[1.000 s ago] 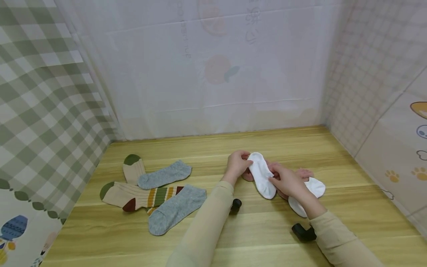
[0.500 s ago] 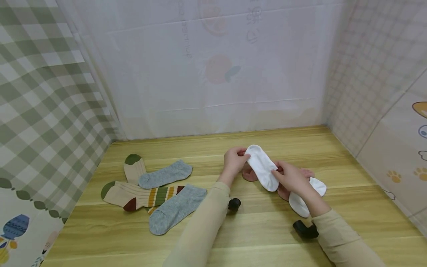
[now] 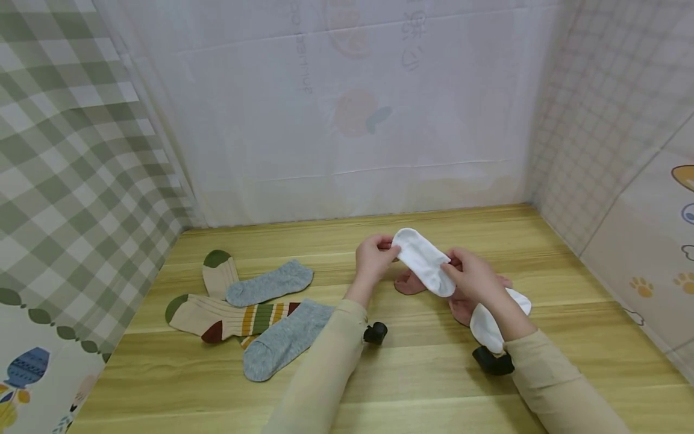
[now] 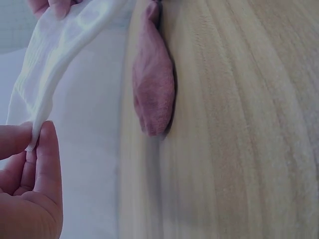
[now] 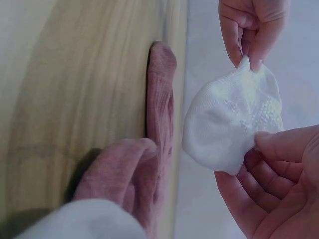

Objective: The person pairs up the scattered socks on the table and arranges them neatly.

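Currently held: white sock (image 3: 422, 260), one, short. It is held raised above the table (image 3: 423, 386), stretched between both hands, with pink socks (image 3: 409, 282) lying on the table below.

Left grip: the far-left end is pinched between thumb and fingers of the left hand (image 3: 375, 259). Right grip: the near-right part is pinched at its edge by thumb and fingers of the right hand (image 3: 472, 274). Which end is the cuff cannot be told for certain.

Handling, as judged: very light; soft, thin, limp knit, likely with some give. Little slip is to be expected in dry fingers. Breakage is not to be feared, though the fabric could be pulled out of shape by hard tugging. If held by one end only, the other would probably be left to droop or twist.

Recommended hold: both ends, at the edges, by a light thumb-and-finger pinch, with just enough tension applied to keep it flat.

Also listed: second white sock (image 3: 486, 328), laid near the right forearm and partly hidden by it.
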Tool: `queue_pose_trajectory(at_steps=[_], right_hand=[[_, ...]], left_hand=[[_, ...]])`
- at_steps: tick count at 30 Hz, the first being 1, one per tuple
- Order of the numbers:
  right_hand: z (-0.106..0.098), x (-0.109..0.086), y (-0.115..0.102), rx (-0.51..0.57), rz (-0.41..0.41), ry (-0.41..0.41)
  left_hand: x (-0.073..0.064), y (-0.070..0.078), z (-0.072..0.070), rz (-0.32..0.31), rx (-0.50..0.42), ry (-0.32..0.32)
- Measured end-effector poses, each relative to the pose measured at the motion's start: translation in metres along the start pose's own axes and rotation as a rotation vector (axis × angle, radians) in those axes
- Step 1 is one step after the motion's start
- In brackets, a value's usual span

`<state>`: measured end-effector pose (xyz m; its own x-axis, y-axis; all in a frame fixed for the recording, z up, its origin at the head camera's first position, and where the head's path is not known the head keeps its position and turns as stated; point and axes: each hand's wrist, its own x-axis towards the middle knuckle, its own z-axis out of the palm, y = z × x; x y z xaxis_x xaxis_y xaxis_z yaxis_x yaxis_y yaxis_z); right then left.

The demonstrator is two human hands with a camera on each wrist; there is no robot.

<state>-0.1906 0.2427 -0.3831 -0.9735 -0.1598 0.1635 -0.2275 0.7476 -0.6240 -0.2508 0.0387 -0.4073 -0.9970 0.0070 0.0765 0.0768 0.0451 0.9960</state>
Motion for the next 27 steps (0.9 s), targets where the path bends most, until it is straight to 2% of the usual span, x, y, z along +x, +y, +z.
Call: queue_pose_trajectory(at_steps=[7,17,27], right_hand=[[-0.001,0.011,-0.008,-0.035,-0.035,-0.001],[0.006,0.032,-0.021,-0.104,-0.117,0.045],[0.019,0.050,-0.038,-0.149,-0.149,0.041]], left_hand=[[-0.004,0.004,-0.009,0.014,-0.058,0.055],[-0.007,0.008,-0.024,0.067,-0.072,0.150],[-0.011,0.005,-0.042,0.075,-0.038,0.240]])
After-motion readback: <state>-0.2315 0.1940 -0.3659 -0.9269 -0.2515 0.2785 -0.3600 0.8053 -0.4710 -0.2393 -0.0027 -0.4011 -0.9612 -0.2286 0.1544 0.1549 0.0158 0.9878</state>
